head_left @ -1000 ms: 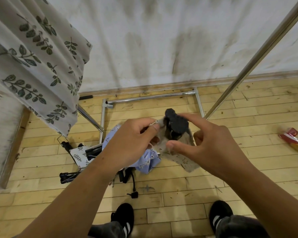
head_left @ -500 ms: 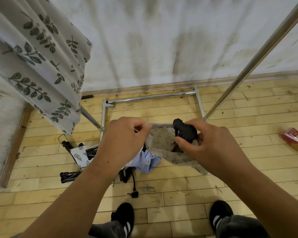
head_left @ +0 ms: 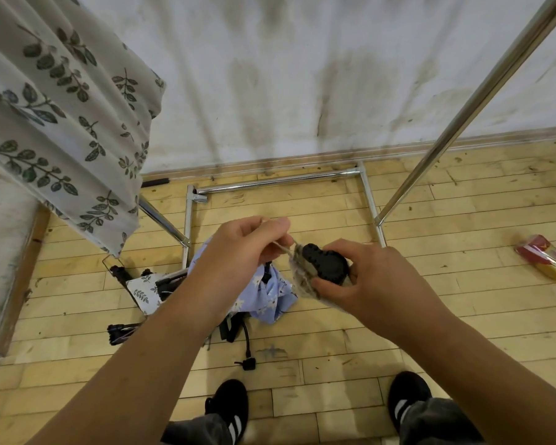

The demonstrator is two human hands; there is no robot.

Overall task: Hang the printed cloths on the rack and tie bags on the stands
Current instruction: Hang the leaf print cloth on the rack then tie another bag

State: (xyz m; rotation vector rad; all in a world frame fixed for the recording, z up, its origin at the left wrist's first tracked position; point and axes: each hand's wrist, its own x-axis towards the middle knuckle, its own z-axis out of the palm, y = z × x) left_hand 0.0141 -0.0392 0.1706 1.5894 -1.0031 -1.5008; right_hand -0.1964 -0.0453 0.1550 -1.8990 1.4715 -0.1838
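Note:
My right hand (head_left: 373,277) grips a small speckled grey drawstring bag (head_left: 300,279) gathered round the black head of a stand (head_left: 326,264). My left hand (head_left: 241,252) pinches the bag's pale drawstring (head_left: 284,248) and holds it taut up and to the left. A white cloth printed with green leaves (head_left: 61,117) hangs at the upper left. On the floor under my hands lies a light blue flowered cloth (head_left: 267,290).
A chrome rack pole (head_left: 463,123) slants up to the right; the rack's base bars (head_left: 276,183) lie on the wooden floor by the stained wall. Black folded stands (head_left: 126,332) and a leaf-print bag (head_left: 142,290) lie at left. A red-yellow packet (head_left: 546,261) lies far right.
The bag was spread open between both hands; now it is bunched round the black stand head in my right hand, and my left hand has pulled the drawstring out to the left.

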